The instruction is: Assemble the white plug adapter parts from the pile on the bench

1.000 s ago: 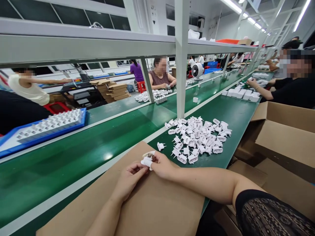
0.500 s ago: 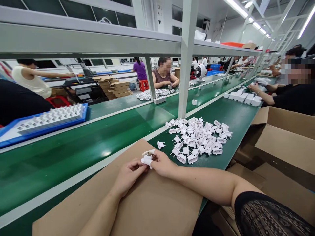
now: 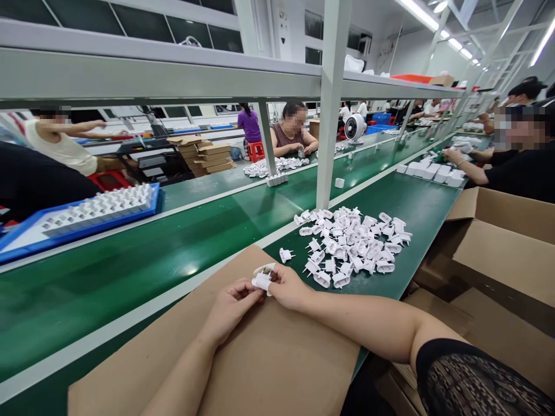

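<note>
My left hand [image 3: 229, 306] and my right hand [image 3: 288, 287] meet over a brown cardboard sheet [image 3: 260, 364] and both pinch one small white plastic plug part [image 3: 262, 281]. A pale finger cot covers a fingertip of my right hand. Just beyond my right hand lies a heap of several white plug parts [image 3: 353, 242] on the green bench top [image 3: 403, 202]. One single plug part [image 3: 285, 255] lies apart, close to the cardboard's far corner.
An open cardboard box [image 3: 498, 242] stands at my right. A green conveyor belt [image 3: 130, 260] runs past the cardboard. A blue tray [image 3: 82, 216] of white parts sits far left. White frame posts [image 3: 332, 104] rise from the bench. Other people work across and to the right.
My hands stay together on the white part. The view has shifted slightly; nothing else has visibly moved.
</note>
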`<state>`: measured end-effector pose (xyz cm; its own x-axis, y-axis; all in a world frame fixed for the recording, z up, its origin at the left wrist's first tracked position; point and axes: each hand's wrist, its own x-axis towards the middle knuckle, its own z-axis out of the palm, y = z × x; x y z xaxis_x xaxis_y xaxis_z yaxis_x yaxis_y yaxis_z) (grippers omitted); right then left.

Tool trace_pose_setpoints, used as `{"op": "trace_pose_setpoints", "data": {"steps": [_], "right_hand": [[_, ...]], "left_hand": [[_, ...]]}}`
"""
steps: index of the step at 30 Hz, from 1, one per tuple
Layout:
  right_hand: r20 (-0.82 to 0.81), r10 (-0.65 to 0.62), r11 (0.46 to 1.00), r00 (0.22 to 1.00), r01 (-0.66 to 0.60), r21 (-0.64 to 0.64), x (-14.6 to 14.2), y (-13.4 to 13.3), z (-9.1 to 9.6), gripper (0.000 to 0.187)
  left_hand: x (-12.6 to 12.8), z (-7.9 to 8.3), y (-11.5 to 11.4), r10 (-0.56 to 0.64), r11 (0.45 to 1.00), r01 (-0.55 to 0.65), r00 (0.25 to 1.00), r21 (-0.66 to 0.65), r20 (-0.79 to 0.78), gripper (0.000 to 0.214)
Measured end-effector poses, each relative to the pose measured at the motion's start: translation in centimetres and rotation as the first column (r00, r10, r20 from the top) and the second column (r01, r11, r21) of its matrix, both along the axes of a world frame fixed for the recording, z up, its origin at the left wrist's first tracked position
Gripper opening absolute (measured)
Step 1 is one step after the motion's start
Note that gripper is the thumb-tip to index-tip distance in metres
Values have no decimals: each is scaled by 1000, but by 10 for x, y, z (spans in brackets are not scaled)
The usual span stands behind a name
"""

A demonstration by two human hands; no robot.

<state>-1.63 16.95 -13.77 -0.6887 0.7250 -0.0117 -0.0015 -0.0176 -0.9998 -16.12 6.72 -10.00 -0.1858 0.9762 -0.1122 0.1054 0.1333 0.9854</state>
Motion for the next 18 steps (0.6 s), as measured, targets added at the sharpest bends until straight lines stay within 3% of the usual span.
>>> {"op": "trace_pose_setpoints", "data": {"steps": [18], "right_hand": [[-3, -1, 1000, 1000, 1, 25, 2, -1, 0, 43]], "left_hand": [[1, 2, -1, -10, 1000, 10, 1000, -11, -13, 44]]}}
